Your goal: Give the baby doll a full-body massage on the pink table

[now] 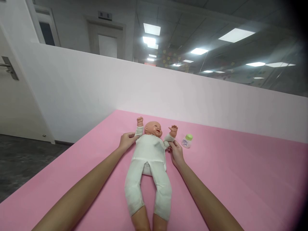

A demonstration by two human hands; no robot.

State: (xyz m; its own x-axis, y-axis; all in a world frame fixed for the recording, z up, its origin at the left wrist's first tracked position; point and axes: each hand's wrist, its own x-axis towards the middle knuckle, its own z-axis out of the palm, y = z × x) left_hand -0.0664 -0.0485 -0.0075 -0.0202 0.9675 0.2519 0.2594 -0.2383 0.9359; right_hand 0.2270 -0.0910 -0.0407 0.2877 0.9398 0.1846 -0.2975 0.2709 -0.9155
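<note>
A baby doll (pixel 150 150) with a white cloth body lies face up on the pink tabletop, its head toward the far wall. Both its arms are raised beside the head. My left hand (pixel 127 141) pinches the cloth sleeve of the doll's arm on the left, near the shoulder. On the other side, my right hand (pixel 176 153) grips the sleeve of the other arm at about the elbow. Just beyond my right hand stands a small bottle (pixel 186 141) with a green cap and a printed label. The doll's feet are cut off by the lower frame edge.
The pink tabletop (pixel 228 166) stretches to the right and ends on the left above a dark floor (pixel 14 163). A white low wall (pixel 168 93) runs along its back. A door with a metal handle (pixel 11 68) is at far left.
</note>
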